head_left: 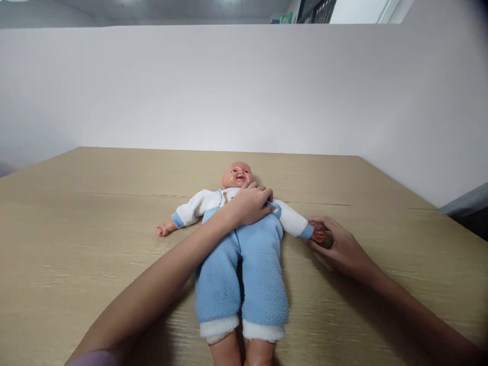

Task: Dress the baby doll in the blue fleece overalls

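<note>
- On the counter [95, 244], the doll [263, 264] lies face up, long axis running away from the person, head farthest.
- Left hand [251, 204]: fingers bent, flat over its upper chest; whether they grip cloth, cannot tell.
- Right hand [343, 249]: nearer the doll's outstretched hand [318, 234], which lies between its partly open, curved fingers; firmness of hold unclear.
- Beyond the counter, white wall [229, 86].

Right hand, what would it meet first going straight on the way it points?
The right hand would probably meet the doll's hand first, between its thumb and fingers, then the blue cuff; any gap is hard to judge.
</note>
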Action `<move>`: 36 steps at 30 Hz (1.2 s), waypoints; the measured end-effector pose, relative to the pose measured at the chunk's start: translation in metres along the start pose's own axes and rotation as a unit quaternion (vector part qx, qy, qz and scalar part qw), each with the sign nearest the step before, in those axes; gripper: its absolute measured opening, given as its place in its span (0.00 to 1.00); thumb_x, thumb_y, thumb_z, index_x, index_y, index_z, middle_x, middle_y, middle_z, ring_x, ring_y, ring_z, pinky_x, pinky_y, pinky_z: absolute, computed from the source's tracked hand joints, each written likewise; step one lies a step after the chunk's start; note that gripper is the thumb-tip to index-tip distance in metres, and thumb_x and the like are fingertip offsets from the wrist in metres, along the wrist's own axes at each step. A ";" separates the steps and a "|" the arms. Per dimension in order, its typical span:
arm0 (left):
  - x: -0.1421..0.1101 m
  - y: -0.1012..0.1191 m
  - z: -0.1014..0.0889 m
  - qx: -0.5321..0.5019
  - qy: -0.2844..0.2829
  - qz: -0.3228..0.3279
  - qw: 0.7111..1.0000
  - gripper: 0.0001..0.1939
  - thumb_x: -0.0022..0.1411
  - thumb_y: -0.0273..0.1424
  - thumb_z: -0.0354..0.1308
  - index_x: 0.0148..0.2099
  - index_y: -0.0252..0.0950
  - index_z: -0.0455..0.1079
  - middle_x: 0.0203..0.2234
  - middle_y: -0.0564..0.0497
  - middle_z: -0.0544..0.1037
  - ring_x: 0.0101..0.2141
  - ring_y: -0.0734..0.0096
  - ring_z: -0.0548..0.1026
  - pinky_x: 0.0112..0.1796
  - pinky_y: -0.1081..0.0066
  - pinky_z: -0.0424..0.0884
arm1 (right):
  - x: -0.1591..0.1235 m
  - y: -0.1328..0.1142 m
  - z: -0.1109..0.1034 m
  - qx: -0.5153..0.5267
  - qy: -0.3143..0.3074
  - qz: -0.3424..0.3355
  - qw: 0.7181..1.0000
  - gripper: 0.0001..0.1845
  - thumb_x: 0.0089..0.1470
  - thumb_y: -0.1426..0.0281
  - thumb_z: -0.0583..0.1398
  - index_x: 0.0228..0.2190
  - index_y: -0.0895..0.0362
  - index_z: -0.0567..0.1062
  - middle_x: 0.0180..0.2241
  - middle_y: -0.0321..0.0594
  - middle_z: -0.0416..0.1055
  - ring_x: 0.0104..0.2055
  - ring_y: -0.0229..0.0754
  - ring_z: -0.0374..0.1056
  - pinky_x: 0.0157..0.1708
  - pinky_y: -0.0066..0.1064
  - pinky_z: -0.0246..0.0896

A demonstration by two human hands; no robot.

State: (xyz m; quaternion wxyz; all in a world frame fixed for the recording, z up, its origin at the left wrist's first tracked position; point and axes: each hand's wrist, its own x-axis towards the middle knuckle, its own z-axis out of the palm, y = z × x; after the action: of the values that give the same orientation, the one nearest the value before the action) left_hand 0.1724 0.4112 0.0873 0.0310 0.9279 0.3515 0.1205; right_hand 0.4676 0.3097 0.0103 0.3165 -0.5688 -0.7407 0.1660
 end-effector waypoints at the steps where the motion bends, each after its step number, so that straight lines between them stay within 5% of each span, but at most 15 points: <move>1: 0.001 -0.002 0.003 -0.014 0.008 0.005 1.000 0.11 0.76 0.35 0.59 0.53 0.34 0.74 0.48 0.42 0.83 0.51 0.50 0.77 0.54 0.54 0.70 | 0.001 -0.001 -0.001 0.016 -0.001 0.014 1.000 0.21 0.59 0.59 0.67 0.51 0.51 0.76 0.47 0.46 0.79 0.48 0.56 0.77 0.50 0.49 0.73; 6: -0.007 -0.005 0.008 -0.101 0.083 0.047 0.990 0.09 0.72 0.33 0.60 0.51 0.37 0.72 0.39 0.48 0.83 0.42 0.57 0.80 0.46 0.59 0.69 | 0.020 -0.006 -0.004 0.156 0.038 0.088 0.983 0.24 0.50 0.58 0.73 0.47 0.51 0.77 0.36 0.39 0.78 0.35 0.47 0.76 0.38 0.38 0.75; 13: -0.013 0.002 0.006 -0.182 0.180 0.092 0.962 0.11 0.63 0.32 0.62 0.47 0.40 0.69 0.42 0.49 0.81 0.43 0.58 0.78 0.47 0.60 0.68 | 0.086 -0.046 0.015 0.328 0.132 0.070 0.933 0.28 0.45 0.47 0.77 0.37 0.51 0.77 0.45 0.41 0.81 0.53 0.53 0.77 0.59 0.45 0.73; 18: -0.018 0.000 0.004 -0.193 0.233 0.103 0.948 0.13 0.63 0.33 0.61 0.50 0.40 0.66 0.45 0.46 0.81 0.45 0.58 0.78 0.50 0.60 0.70 | 0.100 -0.070 0.051 0.317 0.105 -0.004 0.943 0.28 0.46 0.47 0.76 0.41 0.50 0.79 0.44 0.43 0.80 0.49 0.54 0.77 0.56 0.47 0.75; 23: -0.024 0.001 0.003 -0.168 0.275 0.089 0.942 0.13 0.65 0.37 0.60 0.50 0.39 0.66 0.41 0.46 0.80 0.43 0.58 0.77 0.49 0.60 0.69 | 0.085 -0.060 0.065 0.206 0.097 -0.109 0.968 0.19 0.62 0.51 0.68 0.46 0.50 0.83 0.49 0.45 0.73 0.57 0.54 0.72 0.63 0.49 0.68; 28: -0.016 0.000 0.001 -0.230 0.259 0.037 0.937 0.05 0.65 0.31 0.58 0.42 0.39 0.66 0.35 0.50 0.77 0.38 0.62 0.74 0.43 0.63 0.67 | 0.069 -0.066 0.065 0.202 0.055 -0.141 0.968 0.22 0.75 0.52 0.53 0.49 0.50 0.82 0.59 0.47 0.67 0.64 0.53 0.65 0.69 0.49 0.59; 32: -0.008 -0.008 0.002 -0.317 0.178 -0.066 0.929 0.08 0.66 0.31 0.62 0.35 0.39 0.65 0.31 0.53 0.76 0.35 0.66 0.73 0.37 0.66 0.64 | 0.071 -0.071 0.070 0.266 0.066 -0.045 0.961 0.21 0.69 0.47 0.60 0.39 0.50 0.80 0.48 0.44 0.72 0.57 0.53 0.70 0.65 0.46 0.64; 36: -0.008 -0.014 0.002 -0.256 0.125 -0.125 0.950 0.20 0.71 0.42 0.64 0.30 0.39 0.64 0.26 0.53 0.73 0.31 0.65 0.71 0.33 0.65 0.58 | 0.076 -0.064 0.078 0.350 0.059 0.048 0.934 0.22 0.70 0.46 0.53 0.34 0.49 0.69 0.36 0.40 0.72 0.46 0.52 0.74 0.55 0.46 0.74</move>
State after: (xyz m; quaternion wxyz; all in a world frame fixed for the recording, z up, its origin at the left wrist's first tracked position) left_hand 0.1583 0.4161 0.0816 0.2377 0.8151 0.4228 0.3168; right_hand 0.3576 0.3718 0.0122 0.5302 -0.4658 -0.5874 0.3961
